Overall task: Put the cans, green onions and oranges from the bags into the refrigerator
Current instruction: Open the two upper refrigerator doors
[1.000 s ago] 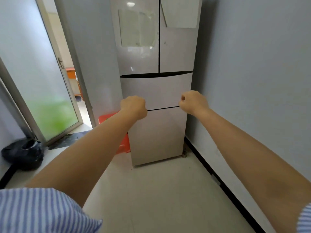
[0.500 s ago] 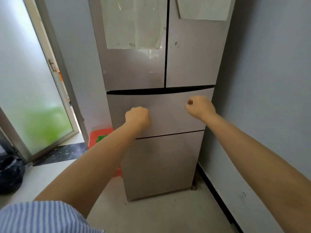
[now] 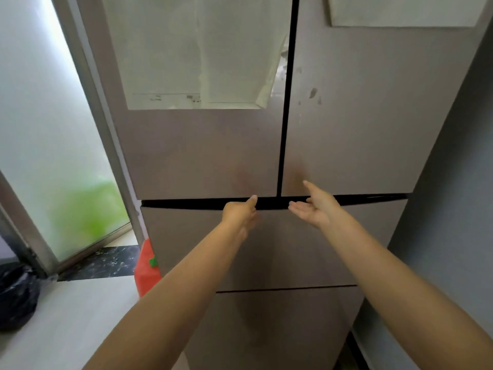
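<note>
Both hands reach out to the refrigerator (image 3: 202, 156), right at the dark gap under its two top doors. The left hand (image 3: 240, 213) is at the gap below the left door, with its thumb pointing up and touching the bottom edge of that door. Its other fingers are turned away, so I cannot tell if they are curled or straight. It holds nothing that I can see. The right hand (image 3: 316, 206) is just beside it, under the right door. Its palm faces left and its fingers are straight and loose. It holds nothing.

The refrigerator is big and fills the middle of the view. All its doors and drawers are shut. A pale sheet (image 3: 197, 52) is stuck on the top left door, and one of its corners curls away. Another pale sheet (image 3: 400, 9) is on the top right door.

On the floor, left of the refrigerator, a red bag (image 3: 146, 273) peeks out with a bit of green on it. Far to the left, low down, lies a black bag (image 3: 16, 297). Behind it stands a glass door (image 3: 53, 129) that looks milky. A grey wall (image 3: 458, 182) is on the right.
</note>
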Available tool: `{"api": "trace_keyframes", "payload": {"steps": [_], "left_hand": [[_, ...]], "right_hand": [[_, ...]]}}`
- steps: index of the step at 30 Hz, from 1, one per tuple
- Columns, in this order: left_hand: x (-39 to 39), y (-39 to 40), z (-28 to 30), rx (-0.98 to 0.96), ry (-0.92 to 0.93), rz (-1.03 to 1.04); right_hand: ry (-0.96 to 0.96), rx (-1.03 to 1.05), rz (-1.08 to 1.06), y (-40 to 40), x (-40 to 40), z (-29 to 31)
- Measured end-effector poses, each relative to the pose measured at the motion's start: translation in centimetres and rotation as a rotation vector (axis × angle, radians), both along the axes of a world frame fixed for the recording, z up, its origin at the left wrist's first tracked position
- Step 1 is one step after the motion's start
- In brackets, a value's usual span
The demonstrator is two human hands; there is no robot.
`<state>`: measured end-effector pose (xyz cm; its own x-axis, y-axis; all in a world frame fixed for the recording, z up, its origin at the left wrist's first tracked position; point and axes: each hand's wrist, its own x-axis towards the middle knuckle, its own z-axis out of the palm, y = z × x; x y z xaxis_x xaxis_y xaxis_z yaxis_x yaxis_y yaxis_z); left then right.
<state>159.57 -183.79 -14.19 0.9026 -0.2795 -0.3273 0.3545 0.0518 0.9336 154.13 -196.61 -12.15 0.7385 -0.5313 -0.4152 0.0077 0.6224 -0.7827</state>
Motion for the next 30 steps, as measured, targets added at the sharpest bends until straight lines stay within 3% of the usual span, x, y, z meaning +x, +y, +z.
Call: {"api": "trace_keyframes", "payload": {"steps": [3,9,20,30], "left_hand": [[1.6,-2.3,-0.2,-0.364,0.238,0.137],[2.2,-3.8,-0.7,-0.698,0.281,0.215],[-2.1,-2.5,-0.8,-0.581,0.119,0.311],[-15.4,7.9,-2.6,-0.489,0.01,0.56]], "right_hand": [[-0.063,0.073,-0.048,-0.7,2.7,-0.4],[-0.122,0.129,-0.13,-0.5,4.1,-1.7],[-0.118,0.011,-0.053,-0.3,-0.9,-2.5],[-0.165,0.048,-0.061,-0.1,-15.9,-2.5]]}}
